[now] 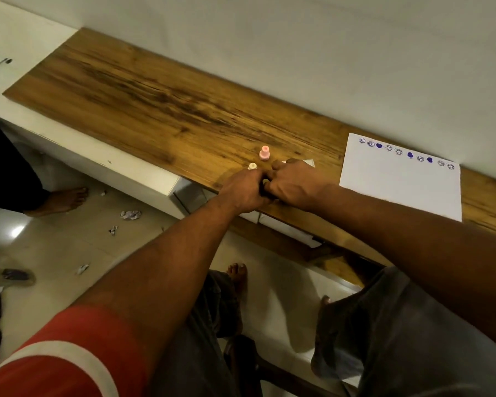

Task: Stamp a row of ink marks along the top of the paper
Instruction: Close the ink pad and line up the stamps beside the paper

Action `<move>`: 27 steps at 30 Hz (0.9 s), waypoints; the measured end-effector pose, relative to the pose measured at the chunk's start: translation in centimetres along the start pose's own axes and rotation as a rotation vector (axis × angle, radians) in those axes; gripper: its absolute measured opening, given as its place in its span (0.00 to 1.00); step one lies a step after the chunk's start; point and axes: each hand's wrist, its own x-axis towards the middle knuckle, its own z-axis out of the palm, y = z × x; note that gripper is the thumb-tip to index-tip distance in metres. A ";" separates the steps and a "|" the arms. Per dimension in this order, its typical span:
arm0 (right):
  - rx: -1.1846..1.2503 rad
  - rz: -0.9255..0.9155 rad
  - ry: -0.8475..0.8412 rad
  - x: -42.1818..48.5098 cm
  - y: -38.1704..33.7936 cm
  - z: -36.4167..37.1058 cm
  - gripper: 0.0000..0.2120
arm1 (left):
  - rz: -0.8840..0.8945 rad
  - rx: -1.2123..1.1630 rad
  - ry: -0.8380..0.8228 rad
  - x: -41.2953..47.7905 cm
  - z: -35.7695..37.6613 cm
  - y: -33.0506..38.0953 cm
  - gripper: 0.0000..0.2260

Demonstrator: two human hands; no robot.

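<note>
Paper [401, 184] lies right on surface [161, 110], top row already stamped; left hand [242, 191] and right hand [294, 184] curled together, contents hidden; stamps [264, 153] should be capped squarely, upright.

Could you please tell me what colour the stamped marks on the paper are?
Blue-purple ink marks along the top of the white paper, seen in the head view.

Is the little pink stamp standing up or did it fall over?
Standing up. The pink stamp sits on its wide base on the wooden table, narrow top pointing up, and no hand touches it.
</note>
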 end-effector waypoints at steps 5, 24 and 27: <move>0.114 0.034 0.035 -0.7 0.4 0.7 0.14 | 0.020 -0.043 0.024 -0.1 0.3 0.0 0.22; 0.613 0.548 -0.008 -1.0 7.0 4.8 0.29 | 0.107 0.299 0.211 -1.8 1.4 2.5 0.37; 0.614 0.516 -0.025 -0.5 7.2 4.9 0.30 | 0.073 0.313 0.195 -1.6 1.9 2.9 0.37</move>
